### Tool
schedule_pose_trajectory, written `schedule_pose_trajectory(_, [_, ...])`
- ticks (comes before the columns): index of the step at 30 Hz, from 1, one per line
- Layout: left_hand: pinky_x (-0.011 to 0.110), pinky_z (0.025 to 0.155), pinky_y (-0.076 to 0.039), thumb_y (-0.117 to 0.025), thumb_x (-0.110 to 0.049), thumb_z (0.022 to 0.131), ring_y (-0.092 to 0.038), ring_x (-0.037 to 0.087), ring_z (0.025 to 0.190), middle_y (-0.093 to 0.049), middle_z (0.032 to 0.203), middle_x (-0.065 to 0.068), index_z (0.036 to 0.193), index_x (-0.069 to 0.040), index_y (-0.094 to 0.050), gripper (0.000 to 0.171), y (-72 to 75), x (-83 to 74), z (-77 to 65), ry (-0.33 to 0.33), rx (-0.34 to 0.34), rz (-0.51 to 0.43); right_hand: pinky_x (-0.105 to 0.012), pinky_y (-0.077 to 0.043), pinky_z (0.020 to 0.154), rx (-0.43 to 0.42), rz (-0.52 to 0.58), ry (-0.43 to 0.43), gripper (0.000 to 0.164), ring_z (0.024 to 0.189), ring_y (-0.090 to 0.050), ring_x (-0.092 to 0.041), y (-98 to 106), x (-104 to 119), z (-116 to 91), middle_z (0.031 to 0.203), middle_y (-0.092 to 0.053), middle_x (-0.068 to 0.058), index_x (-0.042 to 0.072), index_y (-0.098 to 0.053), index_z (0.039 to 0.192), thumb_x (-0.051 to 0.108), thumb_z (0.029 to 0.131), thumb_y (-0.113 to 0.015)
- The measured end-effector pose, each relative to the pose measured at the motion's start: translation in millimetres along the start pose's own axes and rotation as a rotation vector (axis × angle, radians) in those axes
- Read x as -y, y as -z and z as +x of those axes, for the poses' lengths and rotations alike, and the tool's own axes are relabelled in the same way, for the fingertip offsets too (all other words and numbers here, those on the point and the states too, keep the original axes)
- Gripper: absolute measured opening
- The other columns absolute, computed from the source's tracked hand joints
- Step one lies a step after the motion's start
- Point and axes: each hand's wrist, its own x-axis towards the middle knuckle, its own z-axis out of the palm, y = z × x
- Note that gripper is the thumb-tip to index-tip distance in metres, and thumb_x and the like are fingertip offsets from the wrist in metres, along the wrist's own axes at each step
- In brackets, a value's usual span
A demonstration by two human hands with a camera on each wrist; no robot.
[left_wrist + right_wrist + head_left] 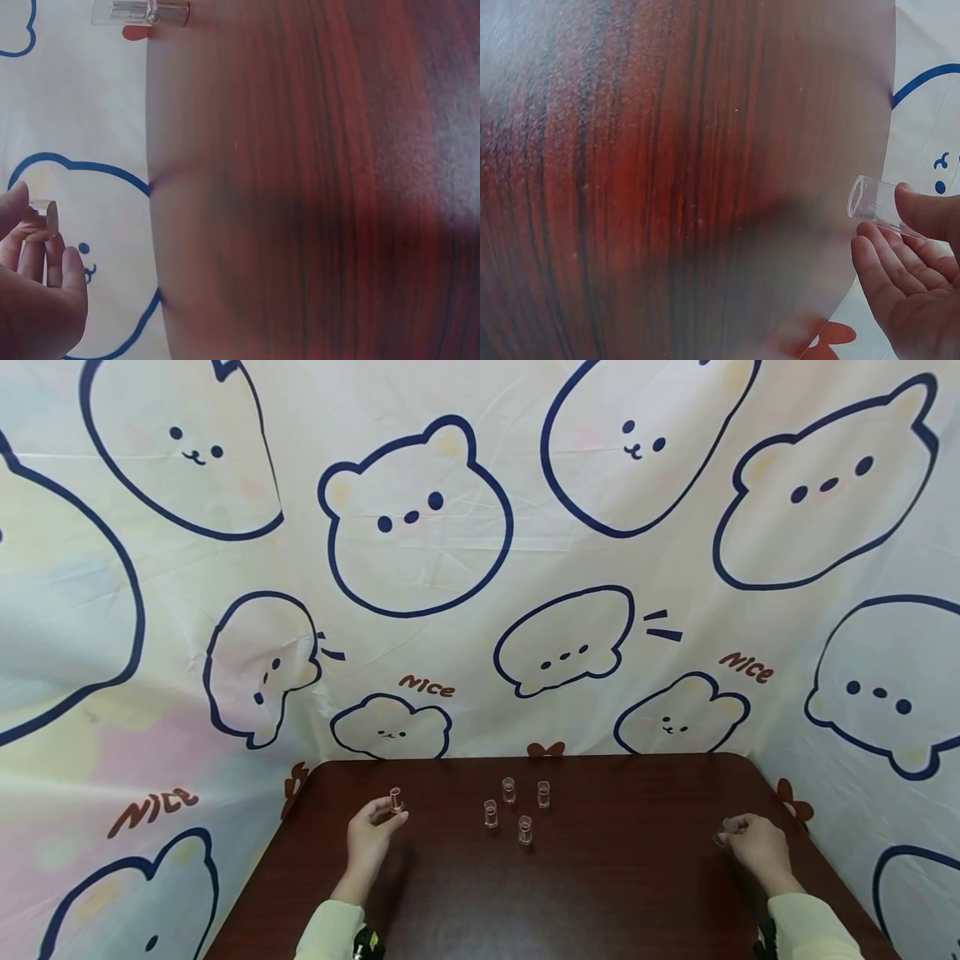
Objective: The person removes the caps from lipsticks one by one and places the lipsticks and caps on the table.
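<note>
My left hand pinches a small clear shot glass between thumb and fingers, over the far left of the table. The left wrist view shows that glass at the left edge, partly covered by the fingers. On the far right, my right hand grips another clear glass with thumb and fingertips. One end of this glass sticks out past the thumb in the right wrist view. Between the hands, several matching glasses stand upright in a loose group, the nearest glass among them.
The dark brown wooden table has rounded far corners. A pale cloth printed with bear outlines hangs behind it and along both sides. Glasses from the middle group show at the top of the left wrist view.
</note>
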Motion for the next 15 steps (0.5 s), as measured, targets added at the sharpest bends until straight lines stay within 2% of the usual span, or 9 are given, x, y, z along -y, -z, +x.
schedule_pose_trajectory(7, [0.017, 0.069, -0.049, -0.076, -0.002, 0.081, -0.062, 0.027, 0.098, -0.067, 0.107, 0.021, 0.112, 0.008, -0.063, 0.035, 3.7, 6.3, 2.1, -0.006, -0.014, -0.016, -0.048, -0.047, 0.066, 0.017, -0.009, -0.040, 0.021, 0.083, -0.060, -0.037, 0, -3, 1, 0.091, -0.064, -0.024, -0.008, -0.062, 0.091, 0.011, 0.084, -0.071])
schedule_pose_trajectory(11, [0.020, 0.069, -0.049, -0.076, -0.004, 0.083, -0.062, 0.024, 0.095, -0.068, 0.105, 0.018, 0.112, 0.005, -0.065, 0.033, 7.0, 10.2, 3.9, 0.007, -0.025, 0.017, -0.050, -0.046, 0.067, 0.018, -0.012, -0.025, 0.018, 0.081, -0.060, -0.036, -1, -5, -1, 0.088, -0.065, -0.022, -0.006, -0.062, 0.089, 0.010, 0.084, -0.070])
schedule_pose_trajectory(15, [0.025, 0.069, -0.049, -0.076, -0.006, 0.083, -0.062, 0.027, 0.096, -0.068, 0.106, 0.018, 0.112, 0.002, -0.066, 0.032, 10.7, 15.1, 5.8, 0.028, -0.045, 0.060, -0.050, -0.046, 0.068, 0.025, -0.022, -0.013, 0.019, 0.079, -0.059, -0.035, -2, -8, -1, 0.086, -0.063, -0.021, -0.007, -0.062, 0.091, 0.009, 0.084, -0.069])
